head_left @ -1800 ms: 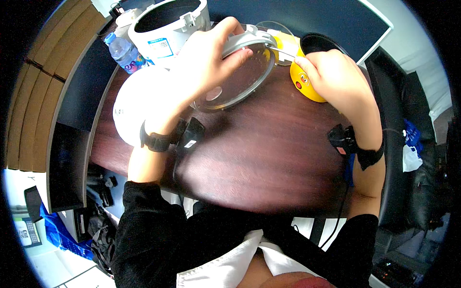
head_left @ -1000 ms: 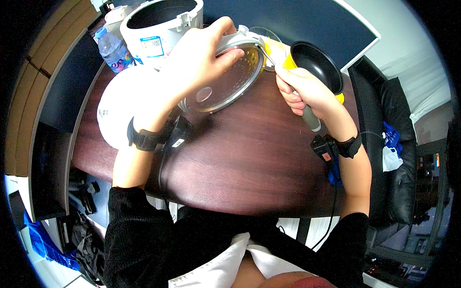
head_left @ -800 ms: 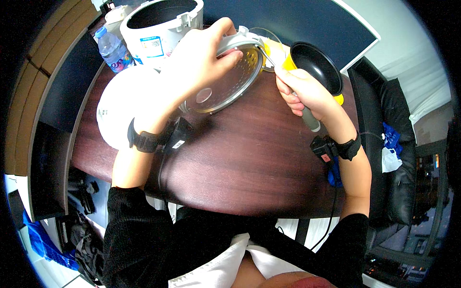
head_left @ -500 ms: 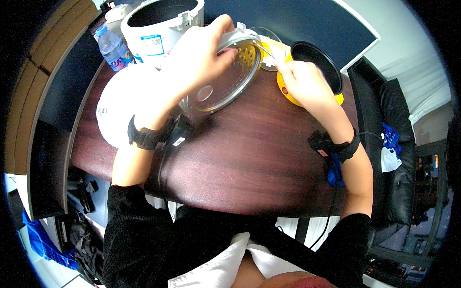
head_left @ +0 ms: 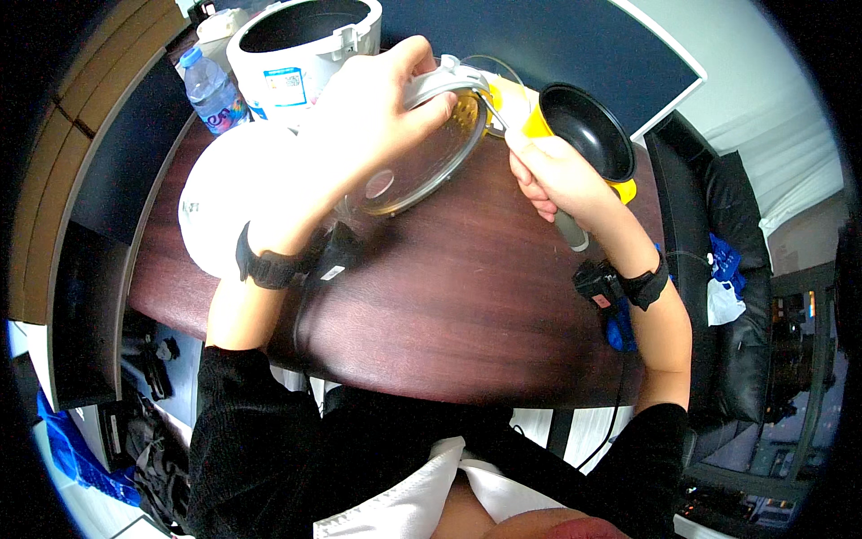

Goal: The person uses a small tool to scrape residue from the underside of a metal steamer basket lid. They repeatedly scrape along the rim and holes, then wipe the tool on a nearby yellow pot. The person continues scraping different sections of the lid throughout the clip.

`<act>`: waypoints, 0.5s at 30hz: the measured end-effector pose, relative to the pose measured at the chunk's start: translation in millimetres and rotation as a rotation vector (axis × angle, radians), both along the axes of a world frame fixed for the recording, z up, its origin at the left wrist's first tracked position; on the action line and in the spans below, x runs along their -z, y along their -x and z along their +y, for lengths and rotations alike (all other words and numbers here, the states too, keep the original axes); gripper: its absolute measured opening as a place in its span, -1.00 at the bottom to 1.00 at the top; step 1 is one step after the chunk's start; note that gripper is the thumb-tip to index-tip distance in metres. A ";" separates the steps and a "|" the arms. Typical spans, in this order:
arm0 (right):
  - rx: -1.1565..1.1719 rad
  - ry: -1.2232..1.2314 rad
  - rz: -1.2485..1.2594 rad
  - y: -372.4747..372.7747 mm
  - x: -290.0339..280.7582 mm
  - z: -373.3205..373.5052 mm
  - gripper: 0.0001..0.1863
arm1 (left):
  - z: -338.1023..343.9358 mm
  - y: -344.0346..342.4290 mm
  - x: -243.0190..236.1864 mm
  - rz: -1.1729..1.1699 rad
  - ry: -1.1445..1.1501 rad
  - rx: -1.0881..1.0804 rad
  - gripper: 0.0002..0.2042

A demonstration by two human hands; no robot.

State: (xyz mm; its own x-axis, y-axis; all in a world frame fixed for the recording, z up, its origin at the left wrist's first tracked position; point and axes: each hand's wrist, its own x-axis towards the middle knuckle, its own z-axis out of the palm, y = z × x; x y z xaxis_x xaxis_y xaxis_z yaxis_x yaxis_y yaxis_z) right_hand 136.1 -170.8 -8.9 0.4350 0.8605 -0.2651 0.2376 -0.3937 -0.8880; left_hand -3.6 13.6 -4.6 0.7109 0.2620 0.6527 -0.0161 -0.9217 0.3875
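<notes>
My left hand [head_left: 395,108] grips the upper rim of a grey-white lid [head_left: 444,79], whose clear inner plate [head_left: 417,166] is tilted up. My right hand [head_left: 552,175] is wrapped round a tool with a grey-green handle [head_left: 570,231]; its thin metal shaft [head_left: 489,112] reaches the lid's rim near the white fitting. Just right of that hand is a yellow pot [head_left: 579,130] with a black inside. A washed-out white rounded object [head_left: 224,198] lies beside my left forearm.
A white cooker body [head_left: 305,63] stands at the back left beside a water bottle [head_left: 211,94]. Yellow and clear items [head_left: 507,90] are partly hidden behind the lid. A dark partition [head_left: 539,40] backs the wooden table [head_left: 449,296]. A black sofa [head_left: 736,341] is at the right.
My right hand has turned and moved down-left from where it was 1.8 seconds ago, showing the tool's handle; it has rocked since. My left hand keeps holding the lid.
</notes>
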 end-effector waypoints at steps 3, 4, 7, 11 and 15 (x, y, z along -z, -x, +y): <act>-0.026 -0.006 -0.048 7.3 0.3 0.6 -0.51 | -9.2 10.9 -9.1 0.023 -0.040 -0.065 -0.67; -0.048 -0.015 -0.046 9.5 0.5 0.9 -0.51 | -12.9 12.0 -9.5 0.000 -0.066 -0.097 -0.66; -0.080 -0.023 0.012 16.8 -4.3 1.2 -0.52 | -9.7 9.4 -1.2 -0.097 -0.134 -0.128 -0.62; -0.093 -0.063 0.216 21.2 -4.1 1.2 -0.54 | 6.5 2.5 -1.1 0.029 -0.045 -0.016 -0.58; -0.110 -0.075 0.310 14.9 -3.0 3.5 -0.55 | 10.6 5.4 -9.6 0.120 0.016 0.020 -0.56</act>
State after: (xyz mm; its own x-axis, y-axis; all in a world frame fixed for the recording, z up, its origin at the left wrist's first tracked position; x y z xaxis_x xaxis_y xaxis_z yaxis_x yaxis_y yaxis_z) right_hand 121.2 -167.2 -5.8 0.2473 0.9198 -0.3047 -0.0106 -0.3119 -0.9501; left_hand -9.0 24.2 5.0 0.7890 0.2561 0.5584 0.0125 -0.9155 0.4022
